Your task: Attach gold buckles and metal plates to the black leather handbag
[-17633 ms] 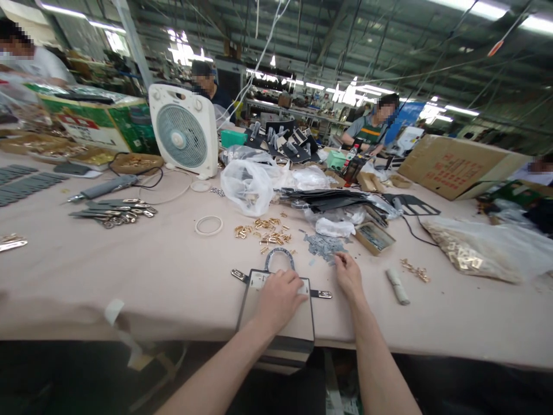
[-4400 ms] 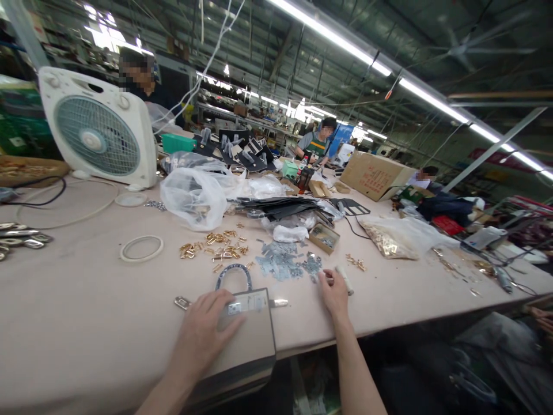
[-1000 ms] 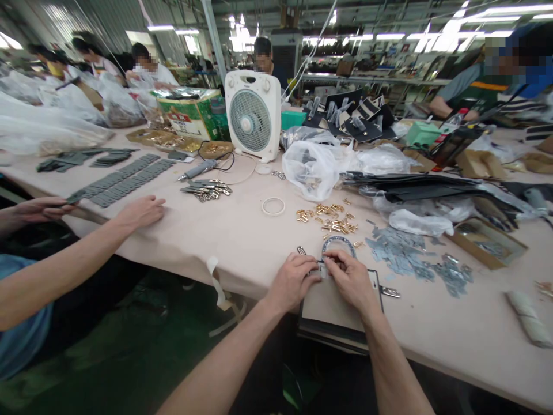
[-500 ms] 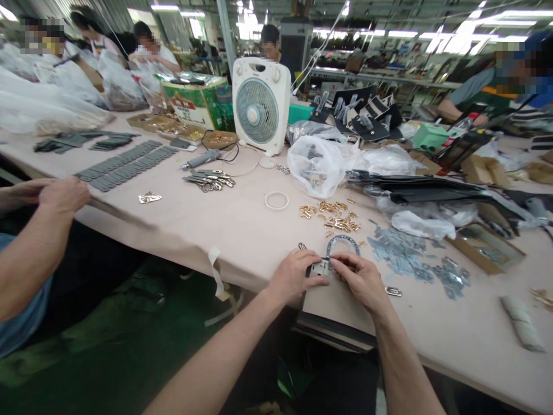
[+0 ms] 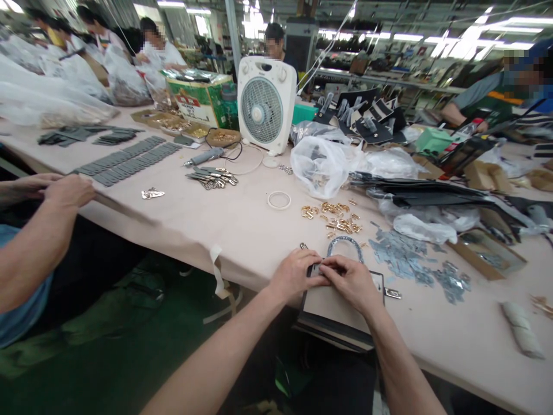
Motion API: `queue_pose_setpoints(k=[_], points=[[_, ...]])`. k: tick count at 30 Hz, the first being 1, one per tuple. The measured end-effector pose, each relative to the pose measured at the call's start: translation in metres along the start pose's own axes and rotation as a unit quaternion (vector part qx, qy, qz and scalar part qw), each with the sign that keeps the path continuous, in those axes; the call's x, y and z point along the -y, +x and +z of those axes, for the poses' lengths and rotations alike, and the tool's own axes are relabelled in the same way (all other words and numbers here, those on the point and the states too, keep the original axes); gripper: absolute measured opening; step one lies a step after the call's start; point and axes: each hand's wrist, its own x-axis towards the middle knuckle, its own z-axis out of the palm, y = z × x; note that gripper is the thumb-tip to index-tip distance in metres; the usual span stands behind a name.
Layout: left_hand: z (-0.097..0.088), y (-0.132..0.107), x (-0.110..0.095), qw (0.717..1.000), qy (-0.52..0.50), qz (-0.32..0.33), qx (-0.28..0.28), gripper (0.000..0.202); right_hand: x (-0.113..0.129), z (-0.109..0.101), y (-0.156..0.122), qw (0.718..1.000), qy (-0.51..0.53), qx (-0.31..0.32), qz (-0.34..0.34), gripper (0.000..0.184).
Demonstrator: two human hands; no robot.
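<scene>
A boxy handbag [image 5: 330, 305] with a beige face and black edges lies at the table's front edge, partly over my lap. Its curved grey handle [image 5: 345, 241] stands up beyond my hands. My left hand [image 5: 296, 274] is closed over the bag's upper left edge, the thumb stretched across the beige face. Close against it, my right hand [image 5: 351, 282] pinches at the bag's upper left part; whatever lies between its fingertips is hidden. Metal buckles stick out at the bag's right side [image 5: 392, 293] and at its left [image 5: 303, 246].
Gold fittings [image 5: 341, 219] and grey metal plates [image 5: 397, 253] lie loose beyond the bag. A tape roll [image 5: 279, 200], a white fan [image 5: 265, 109] and rows of grey straps [image 5: 125, 161] are farther off. Another person's hands [image 5: 69, 190] work at the left.
My right hand has shifted left along the bag's top, its fingertips now meeting my left hand and covering the metal plate there. My left hand stays put. The view has turned slightly.
</scene>
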Motion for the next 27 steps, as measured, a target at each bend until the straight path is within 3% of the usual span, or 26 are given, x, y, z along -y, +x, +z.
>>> queue_pose_setpoints(k=[7,11,15,18,23,25,27], points=[[0.0,0.0,-0.001,1.0,0.01,0.004,-0.001,0.046,-0.006,0.004,0.0,0.997,-0.071,-0.027,-0.034,0.022],[-0.002,0.001,-0.003,1.0,0.016,0.003,-0.003,0.046,-0.013,0.01,0.002,0.988,-0.117,-0.073,-0.071,0.021],[-0.004,0.002,-0.006,1.0,0.022,0.005,-0.001,0.045,-0.008,0.012,-0.005,0.989,-0.07,-0.088,-0.092,0.018],[-0.005,0.002,-0.008,1.0,0.03,0.001,0.0,0.049,-0.007,0.001,-0.02,0.979,-0.003,-0.17,-0.112,0.021],[-0.003,0.001,-0.005,0.999,0.046,0.008,0.0,0.049,-0.042,-0.03,-0.065,0.925,-0.012,-0.374,-0.061,0.023],[-0.001,0.001,-0.003,0.999,0.051,0.013,0.003,0.046,-0.062,-0.039,-0.084,0.922,-0.02,-0.386,-0.035,0.028],[-0.001,0.001,-0.003,0.998,0.058,0.023,0.004,0.045,-0.077,-0.043,-0.097,0.934,-0.024,-0.355,-0.026,0.031]])
